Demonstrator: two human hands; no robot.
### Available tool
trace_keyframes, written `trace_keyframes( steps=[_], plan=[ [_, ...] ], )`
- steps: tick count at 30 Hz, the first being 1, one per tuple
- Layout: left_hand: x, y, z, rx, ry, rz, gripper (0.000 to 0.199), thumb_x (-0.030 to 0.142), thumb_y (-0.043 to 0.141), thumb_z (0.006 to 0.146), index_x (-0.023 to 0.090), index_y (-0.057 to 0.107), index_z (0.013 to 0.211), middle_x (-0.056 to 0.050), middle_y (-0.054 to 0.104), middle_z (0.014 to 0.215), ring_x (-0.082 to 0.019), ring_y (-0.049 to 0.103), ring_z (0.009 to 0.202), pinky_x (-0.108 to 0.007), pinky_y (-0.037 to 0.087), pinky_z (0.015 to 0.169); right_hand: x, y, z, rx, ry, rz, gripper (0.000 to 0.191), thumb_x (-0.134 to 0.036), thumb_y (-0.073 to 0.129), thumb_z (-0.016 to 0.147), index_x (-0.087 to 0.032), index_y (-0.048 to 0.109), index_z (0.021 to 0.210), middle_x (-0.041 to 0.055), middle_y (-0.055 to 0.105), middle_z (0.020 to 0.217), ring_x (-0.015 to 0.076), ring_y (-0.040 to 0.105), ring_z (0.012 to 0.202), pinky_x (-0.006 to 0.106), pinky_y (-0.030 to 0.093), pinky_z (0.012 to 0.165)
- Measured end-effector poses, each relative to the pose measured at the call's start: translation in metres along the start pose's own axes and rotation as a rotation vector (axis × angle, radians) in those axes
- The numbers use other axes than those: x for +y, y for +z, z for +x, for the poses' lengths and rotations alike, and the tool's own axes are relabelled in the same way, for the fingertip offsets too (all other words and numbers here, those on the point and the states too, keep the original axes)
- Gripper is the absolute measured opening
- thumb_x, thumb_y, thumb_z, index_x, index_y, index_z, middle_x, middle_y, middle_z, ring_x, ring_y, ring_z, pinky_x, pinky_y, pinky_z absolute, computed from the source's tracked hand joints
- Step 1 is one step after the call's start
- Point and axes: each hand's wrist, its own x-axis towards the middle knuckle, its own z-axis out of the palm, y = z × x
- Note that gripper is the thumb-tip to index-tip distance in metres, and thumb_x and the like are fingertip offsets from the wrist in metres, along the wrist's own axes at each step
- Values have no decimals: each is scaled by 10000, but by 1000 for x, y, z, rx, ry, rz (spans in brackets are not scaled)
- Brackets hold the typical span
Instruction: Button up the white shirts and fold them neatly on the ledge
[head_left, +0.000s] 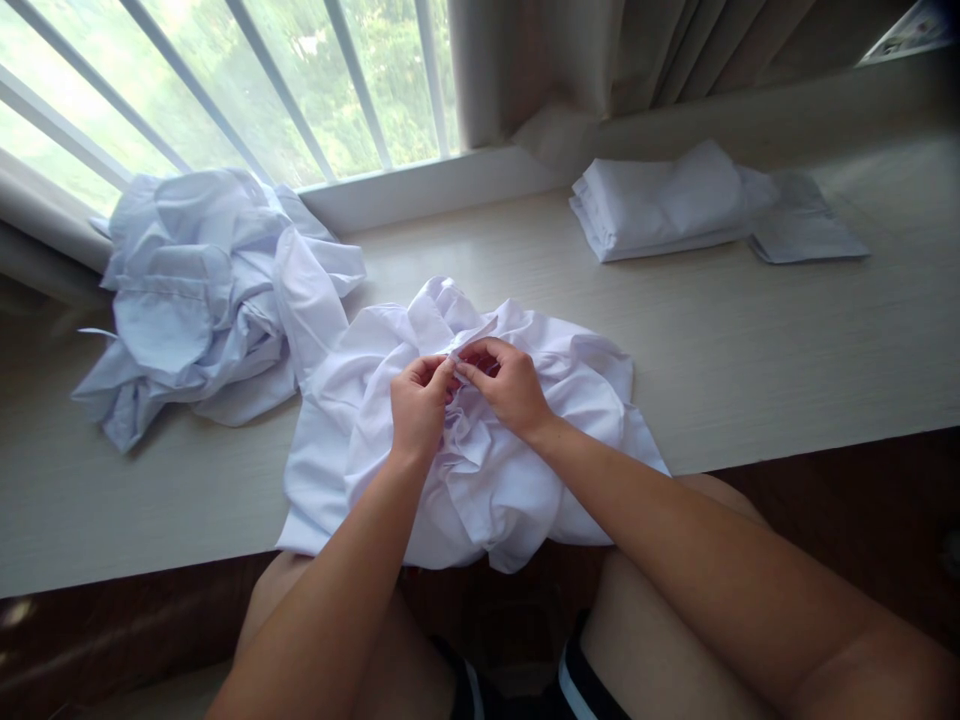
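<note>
A white shirt-like garment (pixel 517 490) lies bunched up on the pale ledge in front of me, its near edge hanging slightly over the ledge's front. My left hand (pixel 421 400) pinches a folded edge near the garment's middle. Close against it, my right hand (pixel 506 380) pinches the same edge between thumb and fingers, and the two sets of fingertips nearly touch. Whatever small detail sits between the fingertips is hidden. A pointed white flap, perhaps a collar tip, sticks up just behind the fingers.
On the left, a crumpled white garment (pixel 195 310) lies beside the barred window (pixel 315 80). Neatly folded white cloth (pixel 667 205) rests at the back right, with a thin flat piece (pixel 806 220) beside it. Grey curtains (pixel 540 60) hang behind the pale ledge (pixel 750 370).
</note>
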Motion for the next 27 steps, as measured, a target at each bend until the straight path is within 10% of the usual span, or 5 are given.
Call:
trace_keyframes(
  steps=[27],
  plan=[
    [-2, -12, 5, -143, 65, 194, 285, 448, 709, 882, 167, 715, 840, -19, 662, 705, -123, 599, 628, -234, 482, 614, 5, 0, 2, -58, 122, 150, 222, -377, 794, 791, -198, 690, 870, 29, 728, 855, 181, 675, 783, 334, 564, 759]
  ],
)
